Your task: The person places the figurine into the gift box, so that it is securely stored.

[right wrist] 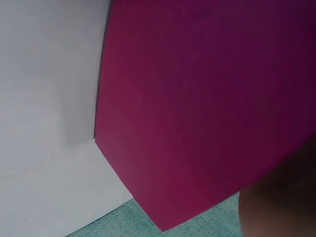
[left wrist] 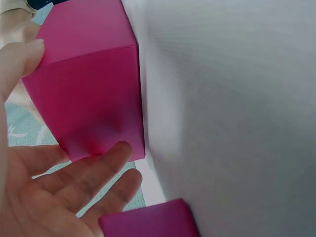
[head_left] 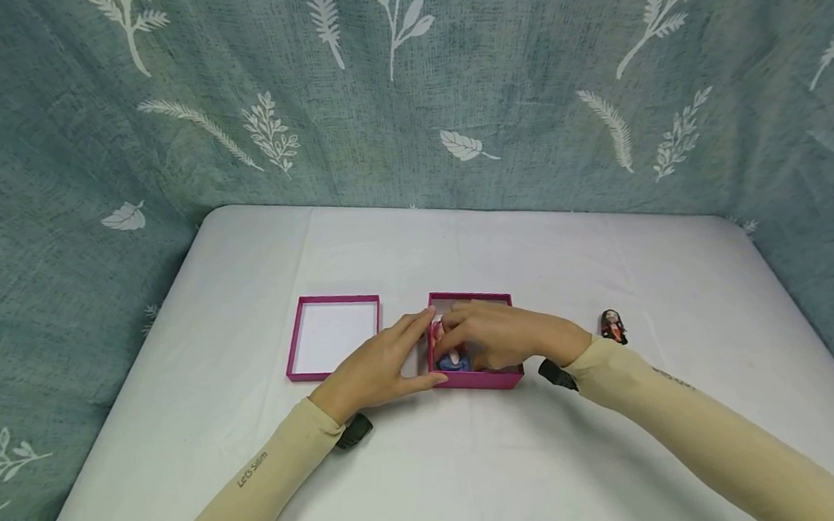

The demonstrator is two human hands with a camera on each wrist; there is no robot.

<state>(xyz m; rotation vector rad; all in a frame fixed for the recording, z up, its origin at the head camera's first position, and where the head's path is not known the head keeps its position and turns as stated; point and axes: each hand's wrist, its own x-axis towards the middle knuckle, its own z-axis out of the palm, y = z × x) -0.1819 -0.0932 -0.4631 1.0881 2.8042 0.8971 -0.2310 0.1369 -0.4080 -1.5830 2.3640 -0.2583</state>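
An open magenta box [head_left: 479, 380] stands on the white-covered table. My left hand [head_left: 377, 368] rests along its left side, thumb by the front corner and fingers extended toward the back. The left wrist view shows the thumb [left wrist: 33, 54] at the rim and fingertips against the wall. My right hand [head_left: 491, 332] reaches inside from above, fingers bent down around a small figurine [head_left: 453, 361] with blue at its bottom and pink-red above. Those fingers partly cover the figurine. In the right wrist view, the box's outer wall [right wrist: 187, 108] fills most of the picture.
A shallow magenta-rimmed lid [head_left: 294, 342], white inside, lies left of the box. Another small figurine [head_left: 613, 327], dark-haired in black and orange-red, lies to the right, near my right wrist. Behind the table hangs a teal leaf-patterned curtain [head_left: 520, 68].
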